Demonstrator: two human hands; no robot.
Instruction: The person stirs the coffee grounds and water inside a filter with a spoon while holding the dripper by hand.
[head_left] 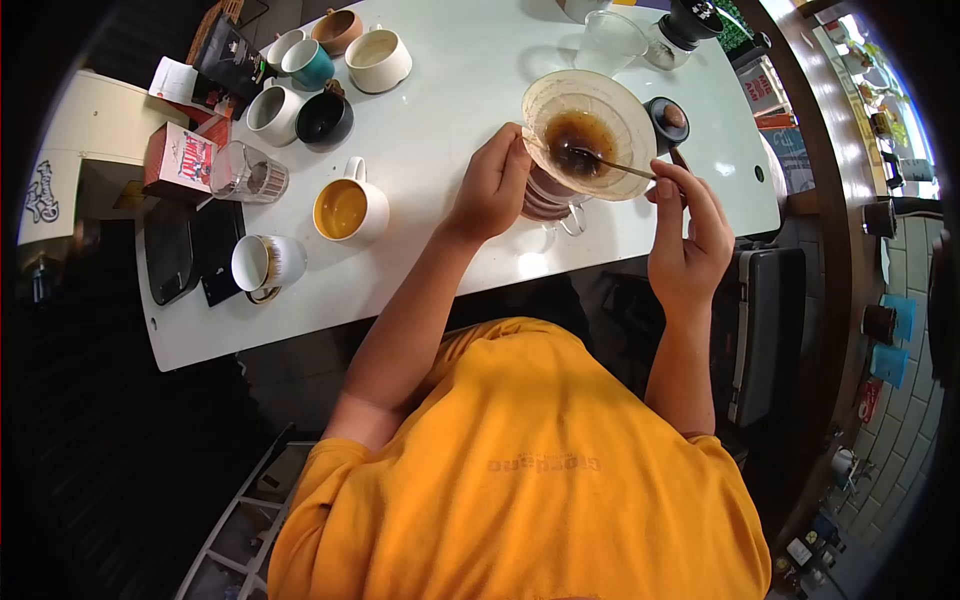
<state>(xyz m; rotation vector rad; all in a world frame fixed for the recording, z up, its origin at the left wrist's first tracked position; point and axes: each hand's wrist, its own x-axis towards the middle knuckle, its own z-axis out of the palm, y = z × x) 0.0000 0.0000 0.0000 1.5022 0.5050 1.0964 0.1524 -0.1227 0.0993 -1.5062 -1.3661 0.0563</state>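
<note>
A pale cone filter with brown liquid and dark grounds inside sits on top of a glass server. At its left rim, my left hand is closed, thumb and fingers pinching the edge. My right hand holds the handle of a thin metal spoon between thumb and fingers. The spoon's bowl end dips into the liquid. Left of my left hand stands a white mug with an orange-brown inside.
Several cups, among them a teal cup and a black cup, stand at the back left. A clear glass lies near a red-and-white box. Behind the cone are a clear pitcher and a grinder.
</note>
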